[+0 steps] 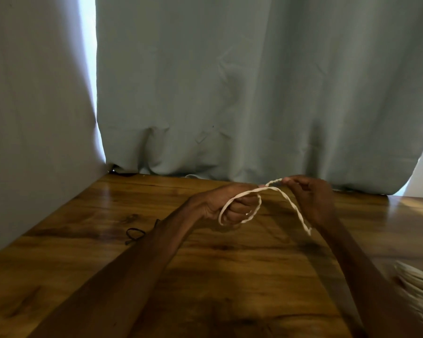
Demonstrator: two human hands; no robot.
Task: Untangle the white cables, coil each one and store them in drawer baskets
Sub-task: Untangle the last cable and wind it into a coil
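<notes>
A thin white cable hangs above the wooden table between both my hands. My left hand is curled into a fist with a loop of the cable wound around its fingers. To its right, my right hand pinches the cable's upper stretch at the fingertips. A loose end of the cable dangles down past my right wrist. A white slatted basket shows at the lower right edge, blurred.
A short dark tie or cord lies on the table left of my left forearm. A pale grey-green curtain hangs along the back edge. A grey wall bounds the table's left side.
</notes>
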